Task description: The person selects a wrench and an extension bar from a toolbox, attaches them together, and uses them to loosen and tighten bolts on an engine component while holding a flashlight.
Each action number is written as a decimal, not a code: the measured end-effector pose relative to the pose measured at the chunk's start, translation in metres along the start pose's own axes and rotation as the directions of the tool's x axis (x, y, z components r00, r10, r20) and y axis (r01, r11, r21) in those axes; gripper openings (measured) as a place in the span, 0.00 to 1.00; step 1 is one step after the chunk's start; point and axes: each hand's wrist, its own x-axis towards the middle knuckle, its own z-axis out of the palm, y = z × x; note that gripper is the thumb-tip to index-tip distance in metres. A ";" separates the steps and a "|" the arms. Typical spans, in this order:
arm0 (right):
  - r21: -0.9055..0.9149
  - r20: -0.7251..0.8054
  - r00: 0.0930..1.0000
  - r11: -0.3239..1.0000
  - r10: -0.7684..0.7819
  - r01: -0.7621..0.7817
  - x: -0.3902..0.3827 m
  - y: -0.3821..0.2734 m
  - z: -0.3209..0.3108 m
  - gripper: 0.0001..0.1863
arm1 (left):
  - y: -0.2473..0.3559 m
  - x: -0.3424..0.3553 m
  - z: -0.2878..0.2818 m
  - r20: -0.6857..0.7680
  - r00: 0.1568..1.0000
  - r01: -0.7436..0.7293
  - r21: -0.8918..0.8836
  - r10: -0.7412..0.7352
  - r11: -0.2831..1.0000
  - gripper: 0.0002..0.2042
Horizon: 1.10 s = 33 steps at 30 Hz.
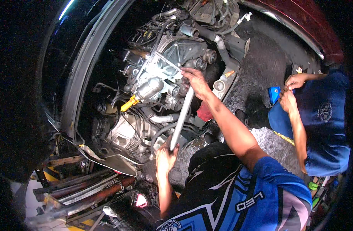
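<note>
A long silver metal tube (183, 118) slants over the front of a car engine (172, 50). My left hand (166, 158) is closed round its lower end. The upper end runs up to my right hand (197, 82), partly hidden by the palm. My right hand's fingers are closed on the near end of a slim metal bar (168, 63), which reaches left across the engine front. Brightly lit, a grey cylindrical part (150, 88) with a yellow end piece (129, 104) sits just below the bar. Glare hides what the bar's far end touches.
Hoses and pulleys (210, 56) surround the work. A dark body panel (91, 57) borders the left. At the right, another person (324, 123) in blue holds both hands together beside a blue box (274, 94). Metal beams and a rusty tube (103, 192) lie at lower left.
</note>
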 end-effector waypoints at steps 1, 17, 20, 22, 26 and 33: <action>0.015 -0.004 1.000 1.000 -0.014 0.015 0.003 -0.002 0.001 0.13 | 0.006 0.003 -0.003 0.038 0.998 0.056 0.005 -0.057 0.998 0.25; 0.064 -0.169 0.979 0.993 0.111 -0.101 -0.028 0.035 -0.058 0.11 | 0.021 -0.002 0.002 0.182 0.976 0.098 0.106 -0.116 0.990 0.24; 0.048 -0.117 0.984 0.991 0.131 -0.127 -0.031 0.043 -0.062 0.09 | 0.009 -0.007 0.007 0.150 0.988 0.004 0.133 -0.024 0.991 0.23; 0.042 -0.126 0.983 0.990 0.137 -0.132 -0.031 0.048 -0.065 0.08 | 0.004 -0.007 0.010 0.159 0.987 0.001 0.103 -0.017 0.995 0.23; 0.040 -0.099 0.984 0.989 0.147 -0.144 -0.030 0.061 -0.077 0.09 | -0.005 -0.003 0.017 0.233 0.971 0.044 0.070 -0.059 0.997 0.24; 0.001 -0.017 0.962 0.962 0.274 -0.274 -0.032 0.111 -0.079 0.13 | -0.030 -0.020 0.021 0.245 0.969 -0.018 0.071 0.000 0.997 0.25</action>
